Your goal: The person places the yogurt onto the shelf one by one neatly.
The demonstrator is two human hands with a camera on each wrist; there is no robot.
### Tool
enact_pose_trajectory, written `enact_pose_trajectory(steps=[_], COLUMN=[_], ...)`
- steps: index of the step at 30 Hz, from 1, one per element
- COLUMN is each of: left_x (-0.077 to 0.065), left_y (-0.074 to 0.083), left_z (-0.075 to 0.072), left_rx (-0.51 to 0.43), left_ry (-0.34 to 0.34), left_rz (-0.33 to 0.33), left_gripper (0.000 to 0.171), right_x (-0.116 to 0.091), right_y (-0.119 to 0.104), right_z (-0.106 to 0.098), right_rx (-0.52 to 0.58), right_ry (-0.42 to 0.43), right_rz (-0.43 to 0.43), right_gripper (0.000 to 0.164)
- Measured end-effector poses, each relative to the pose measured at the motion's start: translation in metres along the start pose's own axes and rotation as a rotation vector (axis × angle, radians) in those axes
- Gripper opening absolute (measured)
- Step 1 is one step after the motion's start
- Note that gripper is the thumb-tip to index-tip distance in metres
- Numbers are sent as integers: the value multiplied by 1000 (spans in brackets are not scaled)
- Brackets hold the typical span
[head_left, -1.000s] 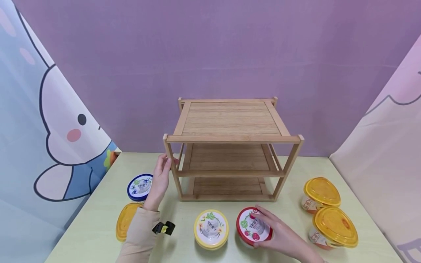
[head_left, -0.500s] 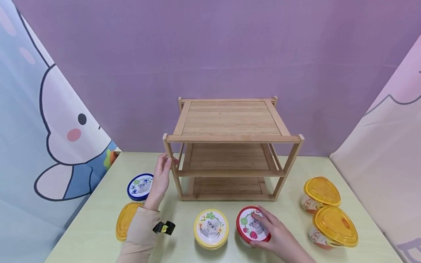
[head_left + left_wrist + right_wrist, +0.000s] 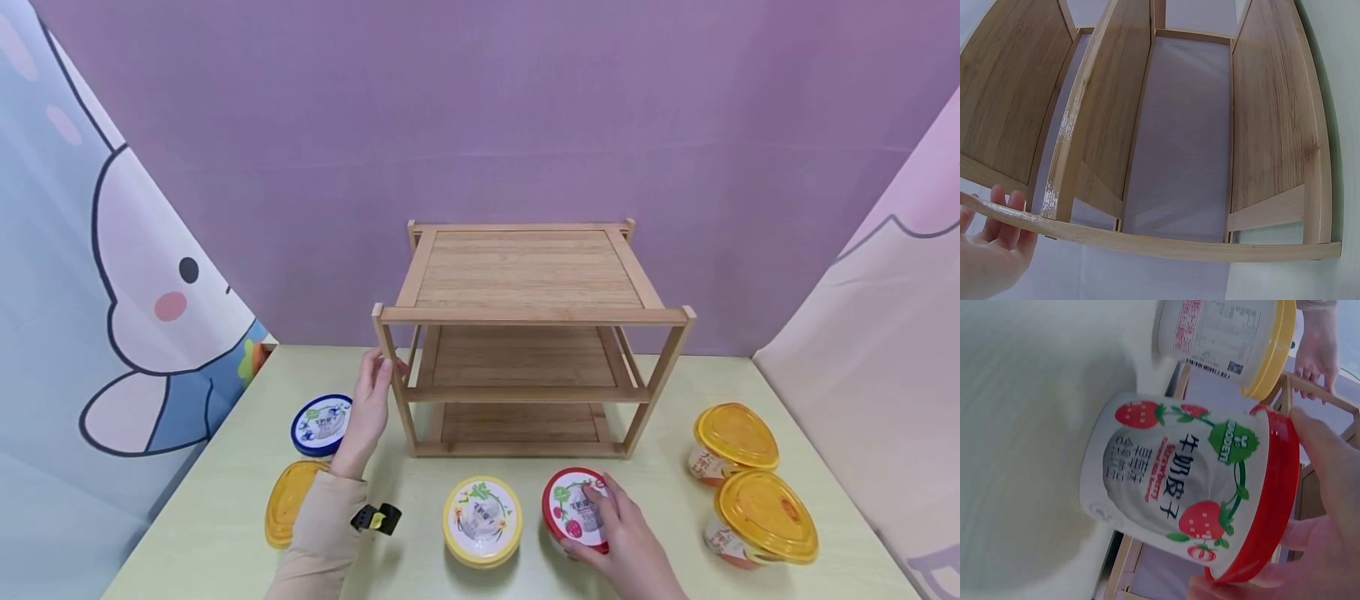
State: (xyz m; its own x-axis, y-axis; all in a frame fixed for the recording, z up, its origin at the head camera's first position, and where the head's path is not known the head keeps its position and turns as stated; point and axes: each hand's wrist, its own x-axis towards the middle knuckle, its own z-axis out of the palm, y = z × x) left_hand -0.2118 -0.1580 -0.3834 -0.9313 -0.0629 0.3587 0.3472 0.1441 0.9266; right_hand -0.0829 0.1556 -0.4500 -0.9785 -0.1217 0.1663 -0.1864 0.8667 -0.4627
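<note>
My left hand (image 3: 369,415) grips the front left post of a three-tier wooden rack (image 3: 536,271). In the left wrist view, the fingers (image 3: 1009,230) curl round that post (image 3: 1147,245). My right hand (image 3: 632,546) holds a white tub with a red lid (image 3: 573,504) by its lid rim. Strawberries and "Strawberry" are printed on the tub (image 3: 1166,481) in the right wrist view, where the thumb and fingers clasp opposite sides of the red lid (image 3: 1272,500). Whether its base touches the table cannot be told. A yellow-lidded tub (image 3: 482,523) stands just left of it.
A blue-lidded tub (image 3: 318,427) and an orange-yellow lidded tub (image 3: 288,504) stand on the left, partly hidden by my left arm. Two tubs with orange-yellow lids (image 3: 735,435) stand at the right. A purple curtain (image 3: 525,108) hangs behind the rack.
My right hand has turned slightly round the red-lidded tub, its fingers shifting to the lid's right side. The tub has barely moved. My left hand stays on the rack post.
</note>
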Motion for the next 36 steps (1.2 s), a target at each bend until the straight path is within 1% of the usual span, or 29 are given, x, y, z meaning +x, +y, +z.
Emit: enact_pose_trajectory(steps=[2,5,10,12,15,17,19,22,24,27,29,34,36], left_x=[0,0,1,2,3,3,3,2,2,2,2,2,2], left_y=[0,0,-1,-1,-1,-1,-1,-1,-1,-1,-1,-1,-1], left_z=[0,0,0,0,1,1,1,0,0,0,1,1,0], left_rx=[3,8,28,32,36,35,35,27,26,36,38,14,12], left_ry=[-4,-9,10,19,22,19,15,14,14,12,13,7,3], left_rz=[7,18,30,36,44,47,41,24,21,29,38,31,27], left_gripper=[34,34,33,32,32,32,32,31,32,32,32,32,32], right_x=[0,0,0,0,0,0,0,-1,-2,-2,-1,4,6], right_y=[-2,-4,-5,-4,-2,0,4,13,19,26,29,34,35], right_z=[2,4,9,10,8,3,-3,-10,-13,-16,-17,-20,-19], right_rx=[5,-2,-48,-59,-14,56,139,218,234,219,212,200,187], right_ry=[5,27,83,91,64,13,-33,-53,-37,-23,-40,-120,-125], right_rz=[25,39,34,32,44,65,62,-11,-83,-160,-194,-275,-294], right_gripper=[73,73,72,73,75,75,74,71,69,68,67,66,65])
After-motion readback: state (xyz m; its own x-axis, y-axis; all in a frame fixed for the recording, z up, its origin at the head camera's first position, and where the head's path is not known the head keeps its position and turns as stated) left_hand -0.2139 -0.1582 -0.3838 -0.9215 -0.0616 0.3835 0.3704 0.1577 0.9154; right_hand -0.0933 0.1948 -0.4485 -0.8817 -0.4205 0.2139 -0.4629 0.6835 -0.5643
